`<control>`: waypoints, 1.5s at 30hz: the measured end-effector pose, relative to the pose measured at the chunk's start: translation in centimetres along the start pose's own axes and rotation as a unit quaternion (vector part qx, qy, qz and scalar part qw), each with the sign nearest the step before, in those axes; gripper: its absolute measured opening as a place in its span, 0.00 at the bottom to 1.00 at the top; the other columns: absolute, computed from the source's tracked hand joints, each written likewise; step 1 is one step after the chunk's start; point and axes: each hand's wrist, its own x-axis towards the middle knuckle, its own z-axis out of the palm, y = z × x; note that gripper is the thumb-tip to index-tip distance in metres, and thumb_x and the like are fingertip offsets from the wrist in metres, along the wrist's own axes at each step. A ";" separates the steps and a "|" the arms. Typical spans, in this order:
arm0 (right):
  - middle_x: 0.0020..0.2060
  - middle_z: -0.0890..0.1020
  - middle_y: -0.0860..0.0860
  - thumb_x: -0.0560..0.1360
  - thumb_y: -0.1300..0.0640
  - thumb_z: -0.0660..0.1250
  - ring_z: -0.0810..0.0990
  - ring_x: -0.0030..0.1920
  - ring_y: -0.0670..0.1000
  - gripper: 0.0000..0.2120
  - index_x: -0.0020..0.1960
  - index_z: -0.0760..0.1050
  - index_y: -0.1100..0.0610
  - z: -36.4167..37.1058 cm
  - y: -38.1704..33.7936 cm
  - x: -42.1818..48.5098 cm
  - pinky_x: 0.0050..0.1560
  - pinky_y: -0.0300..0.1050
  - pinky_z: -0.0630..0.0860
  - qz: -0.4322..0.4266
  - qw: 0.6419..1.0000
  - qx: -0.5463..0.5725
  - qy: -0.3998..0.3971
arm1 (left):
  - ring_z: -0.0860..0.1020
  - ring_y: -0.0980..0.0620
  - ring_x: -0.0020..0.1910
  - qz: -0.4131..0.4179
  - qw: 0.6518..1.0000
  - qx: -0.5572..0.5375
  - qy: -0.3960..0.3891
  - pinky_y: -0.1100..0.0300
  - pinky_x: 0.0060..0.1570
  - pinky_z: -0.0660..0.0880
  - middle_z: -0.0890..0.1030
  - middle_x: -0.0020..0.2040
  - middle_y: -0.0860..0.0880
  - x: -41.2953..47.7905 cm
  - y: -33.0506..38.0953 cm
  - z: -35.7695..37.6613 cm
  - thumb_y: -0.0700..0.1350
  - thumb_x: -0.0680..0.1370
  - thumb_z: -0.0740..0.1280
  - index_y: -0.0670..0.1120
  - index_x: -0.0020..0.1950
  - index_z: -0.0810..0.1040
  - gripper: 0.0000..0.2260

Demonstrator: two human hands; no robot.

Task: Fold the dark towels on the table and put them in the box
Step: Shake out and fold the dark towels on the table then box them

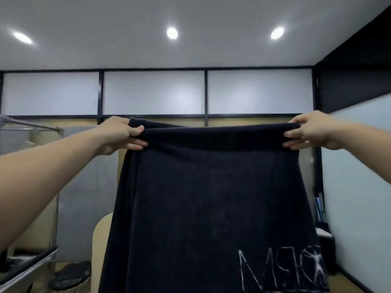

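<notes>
I see the dark towel (211, 197) hanging long-axis-down from its top edge, my left hand (120, 135) and right hand (311, 130) pinching opposite corners, level and equally near.

The dark towel (211, 197) carries white mirrored lettering (seemingly "OPEN") near its lower right corner.

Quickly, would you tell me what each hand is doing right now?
Left hand: closed on the towel's top left corner.
Right hand: closed on its top right corner.

Head camera looks forward, slightly upward, toward the ceiling (190, 13).
</notes>
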 end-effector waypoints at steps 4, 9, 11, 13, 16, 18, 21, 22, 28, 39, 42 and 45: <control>0.54 0.83 0.63 0.77 0.69 0.68 0.85 0.30 0.46 0.08 0.46 0.76 0.57 3.2 4.9 2.2 0.37 0.41 0.83 -0.028 0.997 -0.042 0.056 | 0.84 0.47 0.43 0.029 0.999 -0.027 0.027 0.59 0.42 0.83 0.80 0.56 0.39 2.1 -4.3 2.2 0.38 0.81 0.65 0.39 0.62 0.76 0.10; 0.45 0.82 0.56 0.75 0.66 0.71 0.84 0.32 0.43 0.10 0.42 0.76 0.51 4.4 4.4 1.9 0.39 0.40 0.84 -0.120 0.981 -0.023 0.153 | 0.84 0.49 0.44 0.092 0.990 -0.035 0.097 0.60 0.43 0.82 0.81 0.54 0.43 3.0 -4.0 1.8 0.38 0.81 0.65 0.38 0.64 0.76 0.12; 0.45 0.83 0.56 0.74 0.64 0.73 0.84 0.33 0.43 0.08 0.46 0.77 0.52 3.9 3.9 1.4 0.43 0.42 0.84 -0.135 0.977 -0.025 0.162 | 0.84 0.48 0.46 0.112 0.989 -0.026 0.098 0.60 0.44 0.81 0.81 0.52 0.44 2.4 -3.4 1.3 0.38 0.80 0.65 0.38 0.64 0.75 0.13; 0.48 0.82 0.57 0.75 0.64 0.72 0.84 0.33 0.42 0.09 0.51 0.76 0.54 3.5 3.6 0.6 0.45 0.42 0.84 -0.151 0.976 -0.028 0.152 | 0.85 0.48 0.44 0.129 0.987 -0.011 0.093 0.58 0.46 0.81 0.81 0.50 0.45 1.5 -3.4 0.5 0.39 0.80 0.66 0.37 0.64 0.75 0.13; 0.44 0.80 0.51 0.78 0.64 0.67 0.83 0.32 0.37 0.10 0.47 0.72 0.49 3.4 3.9 -1.5 0.45 0.34 0.82 -0.157 0.980 -0.025 0.121 | 0.85 0.50 0.47 0.153 0.986 0.038 0.050 0.57 0.52 0.81 0.81 0.51 0.46 -0.9 -4.2 -0.2 0.41 0.81 0.64 0.38 0.65 0.73 0.14; 0.42 0.80 0.45 0.79 0.61 0.66 0.83 0.35 0.35 0.11 0.44 0.71 0.45 3.4 4.6 -3.5 0.53 0.33 0.79 -0.132 0.986 -0.022 0.099 | 0.84 0.53 0.49 0.164 0.984 0.063 0.023 0.59 0.54 0.80 0.80 0.52 0.48 -3.0 -5.1 -0.3 0.42 0.82 0.62 0.39 0.67 0.71 0.15; 0.39 0.82 0.43 0.74 0.57 0.68 0.85 0.37 0.38 0.08 0.41 0.73 0.44 3.2 5.9 -7.1 0.57 0.41 0.79 -0.113 0.987 -0.010 0.112 | 0.84 0.53 0.49 0.171 0.984 0.045 -0.002 0.58 0.56 0.79 0.81 0.52 0.49 -6.8 -6.5 -0.6 0.44 0.82 0.63 0.39 0.67 0.72 0.15; 0.40 0.82 0.44 0.71 0.57 0.70 0.85 0.37 0.41 0.09 0.41 0.74 0.43 3.0 6.4 -9.1 0.56 0.44 0.81 -0.108 0.988 -0.003 0.109 | 0.84 0.52 0.49 0.167 0.985 0.030 -0.013 0.56 0.56 0.79 0.81 0.52 0.49 -8.4 -7.1 -0.7 0.45 0.82 0.64 0.41 0.66 0.74 0.15; 0.31 0.82 0.44 0.68 0.63 0.77 0.80 0.31 0.34 0.16 0.39 0.79 0.43 5.2 12.5 -23.9 0.38 0.26 0.77 -0.104 0.988 -0.078 0.080 | 0.84 0.48 0.38 0.044 0.997 -0.068 0.007 0.56 0.44 0.83 0.84 0.37 0.52 -22.5 -15.1 -1.0 0.46 0.78 0.70 0.49 0.37 0.86 0.11; 0.37 0.80 0.34 0.57 0.72 0.77 0.80 0.38 0.37 0.27 0.45 0.78 0.44 10.0 37.7 -58.4 0.41 0.25 0.71 0.026 0.927 -0.286 -0.242 | 0.74 0.54 0.29 -0.407 0.910 0.075 0.004 0.60 0.32 0.65 0.76 0.25 0.49 -60.2 -35.7 2.5 0.62 0.59 0.79 0.39 0.26 0.79 0.26; 0.41 0.80 0.37 0.59 0.74 0.76 0.79 0.43 0.38 0.21 0.43 0.83 0.52 8.7 39.7 -64.6 0.46 0.19 0.67 0.057 0.931 -0.260 -0.249 | 0.75 0.52 0.28 -0.449 0.889 0.086 0.034 0.62 0.31 0.67 0.77 0.25 0.47 -66.2 -35.2 2.9 0.59 0.63 0.76 0.38 0.26 0.79 0.24; 0.45 0.80 0.41 0.66 0.72 0.73 0.79 0.44 0.41 0.15 0.45 0.82 0.53 6.8 40.3 -69.5 0.48 0.22 0.68 0.097 0.925 -0.245 -0.274 | 0.68 0.56 0.22 -0.445 0.887 0.109 0.059 0.65 0.21 0.60 0.71 0.22 0.49 -70.4 -32.7 4.4 0.44 0.74 0.75 0.44 0.22 0.71 0.22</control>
